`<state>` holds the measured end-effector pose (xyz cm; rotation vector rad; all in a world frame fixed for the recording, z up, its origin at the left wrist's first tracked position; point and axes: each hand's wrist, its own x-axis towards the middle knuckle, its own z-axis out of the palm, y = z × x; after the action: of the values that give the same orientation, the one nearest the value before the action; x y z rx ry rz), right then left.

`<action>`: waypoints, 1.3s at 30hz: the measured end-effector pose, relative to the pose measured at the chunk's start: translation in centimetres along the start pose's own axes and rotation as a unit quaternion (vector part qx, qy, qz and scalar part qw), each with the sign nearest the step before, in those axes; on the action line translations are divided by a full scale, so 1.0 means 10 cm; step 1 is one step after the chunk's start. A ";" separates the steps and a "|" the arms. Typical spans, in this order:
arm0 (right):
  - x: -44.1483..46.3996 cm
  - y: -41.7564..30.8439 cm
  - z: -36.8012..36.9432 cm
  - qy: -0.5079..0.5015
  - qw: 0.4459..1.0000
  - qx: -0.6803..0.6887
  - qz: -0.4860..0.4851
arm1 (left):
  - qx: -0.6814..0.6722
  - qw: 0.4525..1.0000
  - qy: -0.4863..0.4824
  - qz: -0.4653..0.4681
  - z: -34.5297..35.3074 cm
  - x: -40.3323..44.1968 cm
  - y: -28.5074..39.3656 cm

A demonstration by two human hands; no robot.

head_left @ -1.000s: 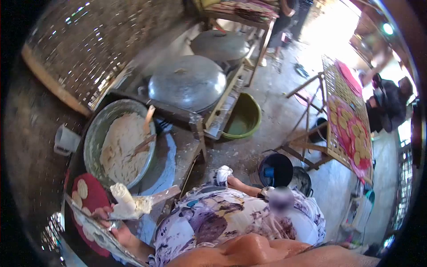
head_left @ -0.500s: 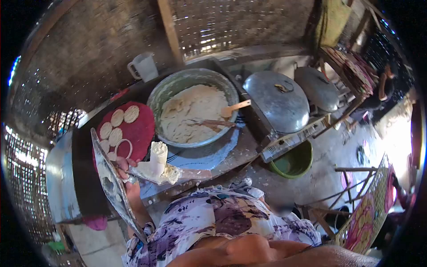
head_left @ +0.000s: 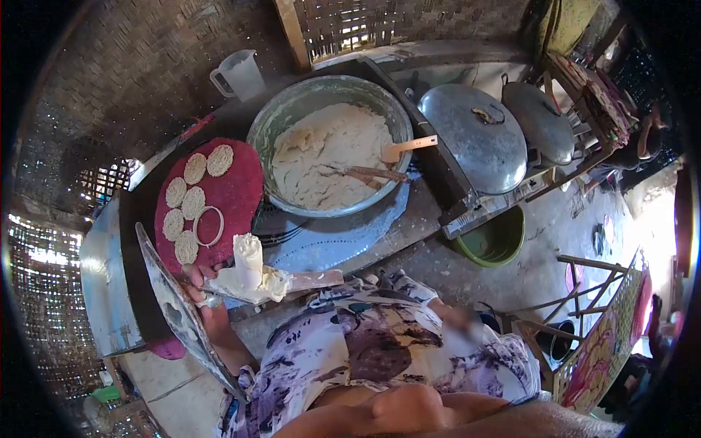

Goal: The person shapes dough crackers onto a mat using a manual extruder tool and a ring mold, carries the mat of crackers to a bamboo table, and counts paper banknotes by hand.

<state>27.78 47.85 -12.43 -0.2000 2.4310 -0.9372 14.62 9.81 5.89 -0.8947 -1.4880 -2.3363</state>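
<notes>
My left hand (head_left: 202,281) is closed at the near end of a wooden dough press (head_left: 318,281). A pale cylinder (head_left: 248,264) packed with dough stands on the press, and soft dough (head_left: 276,283) clings beside it. Close to this hand a long board (head_left: 175,310) smeared with dough leans at a slant. Several round, noodle-textured dough discs (head_left: 193,203) lie on a red mat (head_left: 237,171), with a white ring (head_left: 210,226) at its near edge. My right hand (head_left: 461,327) hangs blurred by my right side; its fingers cannot be made out.
A large basin (head_left: 259,139) of dough holds a wooden spatula (head_left: 376,174) and a light-handled scoop (head_left: 412,144). Lidded metal pots (head_left: 475,139) stand to its right, above a green tub (head_left: 493,241). A clear jug (head_left: 243,75) stands behind. Another person (head_left: 646,139) is at far right.
The view has tilted, so the basin, mat and pots appear higher. My left hand keeps its hold on the press. My right hand shows more beside my hip.
</notes>
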 end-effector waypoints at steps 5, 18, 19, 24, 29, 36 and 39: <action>0.21 -0.05 0.08 -0.022 0.999 -0.023 -0.021 | 0.016 1.000 -0.005 0.015 -0.01 0.07 0.08; 0.24 -0.17 0.20 -0.070 0.996 -0.051 -0.015 | 0.067 0.998 -0.020 0.007 -0.22 0.07 0.12; 0.24 -0.16 0.21 -0.071 0.996 -0.051 -0.016 | 0.073 0.997 -0.019 0.009 -0.22 0.07 0.12; 0.21 -0.15 0.26 -0.081 0.995 -0.053 -0.019 | 0.057 0.998 -0.029 -0.003 -0.33 0.02 0.11; 0.12 -0.12 0.34 -0.101 0.994 -0.045 -0.015 | 0.058 0.998 0.004 -0.019 -0.55 -0.12 0.16; 0.06 0.03 0.49 -0.115 0.992 -0.049 -0.028 | 0.044 0.999 0.002 -0.030 -0.50 -0.15 0.15; -0.06 -0.11 0.40 -0.066 0.990 -0.114 -0.059 | 0.022 0.998 0.042 -0.042 -0.51 -0.18 0.14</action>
<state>30.32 44.89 -14.00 -0.4774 2.4195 -0.6689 14.87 4.44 4.32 -0.7274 -1.5668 -2.3581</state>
